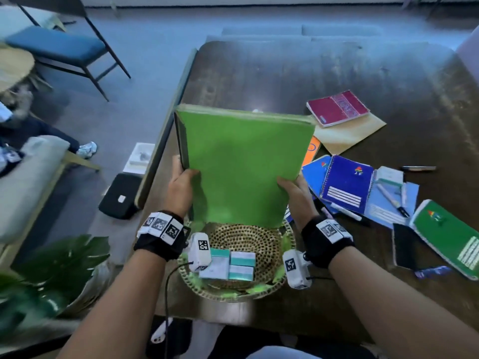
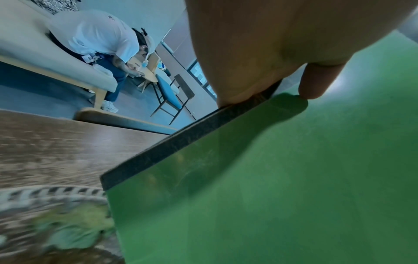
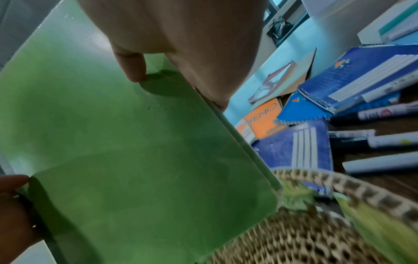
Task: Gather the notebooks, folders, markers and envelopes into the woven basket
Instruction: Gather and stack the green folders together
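At the near edge of the dark wooden worktop [image 1: 337, 68], a smooth green folder [image 1: 241, 167] with a dark spine stands tilted, its lower end inside the round woven basket [image 1: 269, 244]. The left hand [image 1: 181, 187] has its grip closed on the spine side, thumb on the cover; the right hand [image 1: 295, 193] grips the opposite edge likewise. The head view alone shows small white-and-teal boxes [image 1: 230, 264] lying in the basket; the right wrist view shows an orange notebook [image 3: 264, 119], spiral-bound blue notebooks [image 3: 359, 76] and markers [image 3: 375, 114] beside the rim.
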Available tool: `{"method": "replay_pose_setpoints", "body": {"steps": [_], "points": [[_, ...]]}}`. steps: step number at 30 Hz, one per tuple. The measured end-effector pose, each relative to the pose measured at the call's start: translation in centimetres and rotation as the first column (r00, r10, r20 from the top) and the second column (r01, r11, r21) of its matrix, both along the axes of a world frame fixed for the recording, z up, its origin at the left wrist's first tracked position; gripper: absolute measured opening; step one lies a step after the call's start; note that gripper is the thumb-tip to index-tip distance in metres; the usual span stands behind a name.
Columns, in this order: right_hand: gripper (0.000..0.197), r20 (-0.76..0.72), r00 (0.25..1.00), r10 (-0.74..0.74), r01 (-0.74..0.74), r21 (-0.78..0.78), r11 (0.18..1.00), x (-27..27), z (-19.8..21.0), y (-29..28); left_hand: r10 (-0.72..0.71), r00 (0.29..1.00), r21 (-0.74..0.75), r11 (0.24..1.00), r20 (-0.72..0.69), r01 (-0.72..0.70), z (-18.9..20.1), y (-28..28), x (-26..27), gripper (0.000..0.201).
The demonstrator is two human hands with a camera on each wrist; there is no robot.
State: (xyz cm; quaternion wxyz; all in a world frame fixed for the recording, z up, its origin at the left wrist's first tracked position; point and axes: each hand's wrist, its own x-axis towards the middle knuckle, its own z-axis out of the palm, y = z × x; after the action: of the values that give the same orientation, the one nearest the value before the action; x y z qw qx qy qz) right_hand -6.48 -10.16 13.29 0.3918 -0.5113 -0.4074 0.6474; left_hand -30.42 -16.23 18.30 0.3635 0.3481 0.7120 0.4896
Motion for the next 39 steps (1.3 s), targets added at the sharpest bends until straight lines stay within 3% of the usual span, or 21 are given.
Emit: {"method": "replay_pose_setpoints", "body": {"steps": [6, 10, 16, 18, 22, 25, 26, 28, 31, 39], "points": [[0.042, 0.109, 0.993, 0.043, -0.038, -0.05, 0.998, -1.4, -3.3, -2.7, 0.006, 0.999, -0.14, 0.99, 0.036, -0.001, -4.0, -3.0, -1.4, 0.035], [0.039, 0.12, 0.992, 0.038, -0.024, -0.114, 0.993, -1.3, -5.5, -2.5, 0.036, 0.994, -0.261, 0.965, 0.103, -0.007, -7.9, -2.7, -1.4, 0.062], [0.033, 0.181, 0.983, 0.04, -0.012, -0.15, 0.989, -1.3, -7.1, -1.3, 0.016, 0.993, -0.254, 0.967, 0.12, 0.015, -8.8, -2.3, -0.2, 0.033], [0.031, 0.21, 0.977, 0.026, 0.006, -0.148, 0.989, -1.7, -7.9, -0.7, 0.026, 0.994, -0.245, 0.97, 0.102, -0.001, -9.4, -1.6, -0.3, 0.031], [0.033, 0.22, 0.975, 0.042, -0.003, -0.173, 0.985, -2.2, -8.8, -0.4, 0.057, 0.994, -0.261, 0.965, 0.095, -0.03, -11.2, -1.1, -1.0, 0.049], [0.026, 0.254, 0.966, 0.045, 0.003, -0.185, 0.983, -2.2, -8.9, -0.6, 0.018, 0.996, -0.303, 0.953, 0.084, 0.008, -15.6, -1.1, -2.5, 0.076], [0.024, 0.278, 0.959, 0.044, 0.007, -0.18, 0.984, -2.3, -8.9, -0.5, 0.012, 0.996, -0.322, 0.947, 0.092, 0.018, -16.1, -0.9, -2.7, 0.074], [0.022, 0.385, 0.921, 0.053, 0.006, -0.151, 0.988, -2.2, -9.2, -0.3, -0.015, 0.996, -0.323, 0.945, 0.088, 0.042, -14.0, -0.6, -2.1, 0.05], [0.024, 0.594, 0.801, 0.08, -0.048, -0.069, 0.996, -1.9, -9.8, 0.2, -0.031, 0.998, -0.305, 0.951, 0.063, 0.049, -12.9, -0.3, -1.6, 0.025], [0.032, 0.64, 0.748, 0.174, -0.11, -0.139, 0.984, -1.8, -9.9, 0.8, -0.029, 0.999, -0.345, 0.938, -0.014, 0.022, -15.2, 0.1, -1.8, 0.027]]}}
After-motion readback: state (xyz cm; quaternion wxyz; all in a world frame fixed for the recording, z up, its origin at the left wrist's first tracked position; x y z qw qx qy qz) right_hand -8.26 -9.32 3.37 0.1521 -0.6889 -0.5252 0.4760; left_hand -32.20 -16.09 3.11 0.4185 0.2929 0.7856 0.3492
